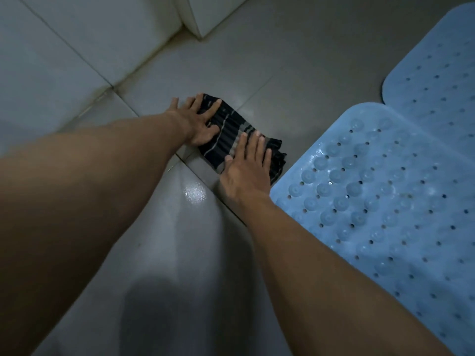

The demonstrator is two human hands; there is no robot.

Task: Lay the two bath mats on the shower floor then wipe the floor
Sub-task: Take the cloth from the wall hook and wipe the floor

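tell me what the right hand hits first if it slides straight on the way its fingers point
Probably nothing soon: past the striped cloth under the right hand, the line crosses bare floor to the picture's edge. The blue mats lie to its right.

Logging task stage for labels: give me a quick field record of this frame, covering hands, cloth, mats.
stage: both mats down, wipe step
left hand: flat on striped cloth, fingers spread
right hand: flat on same cloth
near mat: blue, flat on floor, right of cloth
far mat: blue, beyond near mat, edges meeting
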